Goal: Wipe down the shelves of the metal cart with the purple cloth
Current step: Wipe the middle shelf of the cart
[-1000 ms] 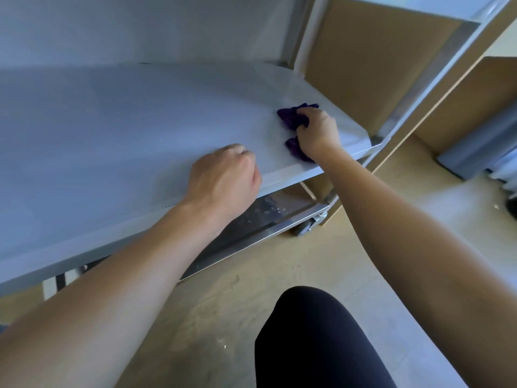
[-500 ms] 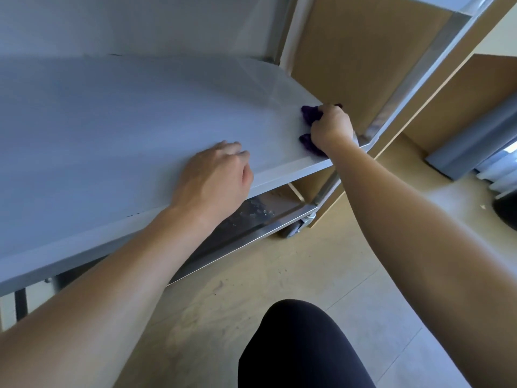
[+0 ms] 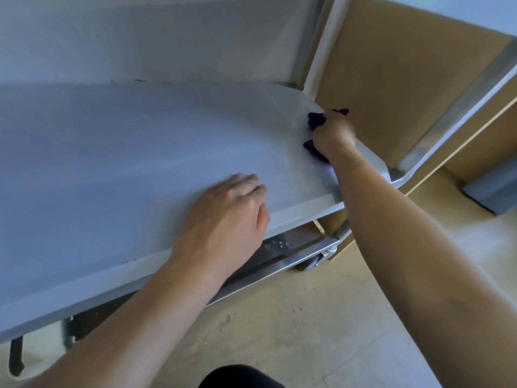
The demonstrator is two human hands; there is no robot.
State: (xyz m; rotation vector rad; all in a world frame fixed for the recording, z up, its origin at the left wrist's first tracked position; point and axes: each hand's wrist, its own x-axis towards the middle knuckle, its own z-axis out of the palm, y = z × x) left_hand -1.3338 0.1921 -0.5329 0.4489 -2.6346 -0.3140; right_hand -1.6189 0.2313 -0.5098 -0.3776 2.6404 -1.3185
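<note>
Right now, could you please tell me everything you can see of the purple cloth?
The cloth is dark purple, soft and bunched into a wad. It is mostly hidden under the right hand, which grips it. Crumpled folds show beyond the fingers, and a lower flap shows beside the wrist. It lies pressed on the grey shelf, at the far right end near the edge. Its full size cannot be told.

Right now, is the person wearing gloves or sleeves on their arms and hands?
No gloves and no sleeves. The left hand and right hand are bare. The left forearm and right forearm are bare as far as the picture shows. No watch, bracelet or ring is visible.
</note>
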